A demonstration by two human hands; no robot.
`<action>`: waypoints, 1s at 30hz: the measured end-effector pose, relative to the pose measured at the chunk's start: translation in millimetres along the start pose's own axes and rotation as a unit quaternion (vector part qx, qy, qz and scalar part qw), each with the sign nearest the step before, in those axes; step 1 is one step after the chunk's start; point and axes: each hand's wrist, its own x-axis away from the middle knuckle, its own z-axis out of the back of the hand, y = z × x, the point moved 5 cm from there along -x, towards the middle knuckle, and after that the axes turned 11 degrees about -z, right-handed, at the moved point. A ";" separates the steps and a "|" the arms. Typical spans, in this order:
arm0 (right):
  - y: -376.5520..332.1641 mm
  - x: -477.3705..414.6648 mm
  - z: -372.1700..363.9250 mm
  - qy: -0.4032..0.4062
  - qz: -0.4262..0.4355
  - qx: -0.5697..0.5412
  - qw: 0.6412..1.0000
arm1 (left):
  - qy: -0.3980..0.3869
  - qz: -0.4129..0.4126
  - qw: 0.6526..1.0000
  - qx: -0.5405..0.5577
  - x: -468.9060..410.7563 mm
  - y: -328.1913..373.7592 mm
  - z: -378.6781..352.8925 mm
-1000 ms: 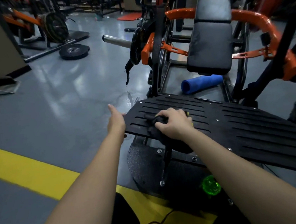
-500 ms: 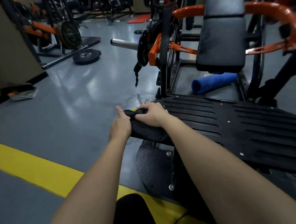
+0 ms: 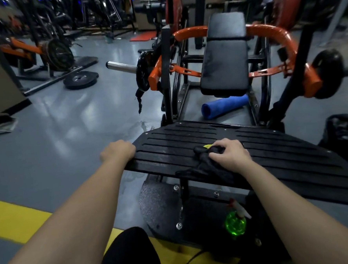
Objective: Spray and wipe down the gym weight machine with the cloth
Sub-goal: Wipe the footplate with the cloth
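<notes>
At the bottom edge, a knee in black fabric [image 3: 127, 253] is cut off by the frame and sits over a yellow floor line [image 3: 13, 221]. A thin cable [image 3: 189, 260] crosses the line just beside the knee. A green spray bottle [image 3: 235, 224] sits on the dark base plate [image 3: 159, 204], toward its right side. The nozzle is blurred and the lower part is lost in shadow. Above it, the black ribbed footplate [image 3: 251, 139] of the weight machine [image 3: 167, 81] spans the middle of the view, and its right end runs out of frame. The left hand [image 3: 118, 152] grips the left corner of the footplate with the fingers curled over the edge; the fingertips are hidden beneath it. The right hand [image 3: 229, 156] presses down on a dark cloth [image 3: 204, 167] lying on the footplate, with the fingers bent and closed round a bunched part of it. The cloth hangs over the near edge. A small yellow-green item [image 3: 207, 146] shows at the fingertips, too covered to identify. Beyond the footplate, a blue foam roller [image 3: 224, 108] lies on the floor beneath the black seat pad [image 3: 224, 67] and is partly hidden by it. An orange frame [image 3: 269, 31] curves behind the pad. At right, a black bin [image 3: 342, 133] is cut by the frame edge. Farther left, a weight plate [image 3: 80, 79] lies flat on the grey floor [image 3: 67, 128]. The dim equipment in the background cannot be told apart.
</notes>
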 end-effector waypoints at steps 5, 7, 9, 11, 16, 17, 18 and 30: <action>-20.3 -10.2 -10.0 0.022 -0.047 0.072 0.996 | 0.004 -0.013 1.000 -0.008 -15.0 -0.1 -18.5; -34.4 -13.5 -14.4 0.021 -0.040 0.107 0.993 | 0.006 -0.026 0.999 -0.019 -20.5 1.2 -20.5; -59.1 -21.8 -25.8 0.016 -0.019 0.126 0.992 | 0.009 -0.032 0.999 -0.012 -28.9 -1.9 -23.7; -91.6 -30.1 -49.0 -0.001 0.017 0.126 0.992 | 0.020 -0.033 0.999 -0.007 -35.9 -7.0 -28.5; -191.0 -52.0 -120.9 -0.070 0.125 0.081 0.986 | 0.032 -0.025 0.999 0.003 -55.6 -15.6 -38.6; -203.7 -55.1 -125.1 -0.076 0.126 0.069 0.987 | 0.030 -0.025 0.999 0.010 -55.7 -14.3 -38.2; -215.3 -59.8 -131.9 -0.081 0.130 0.063 0.986 | 0.030 -0.024 0.999 0.013 -55.5 -15.3 -37.9; -169.4 -47.5 -110.8 -0.062 0.144 0.044 0.987 | -0.001 0.008 1.000 0.014 -48.5 -14.3 -34.2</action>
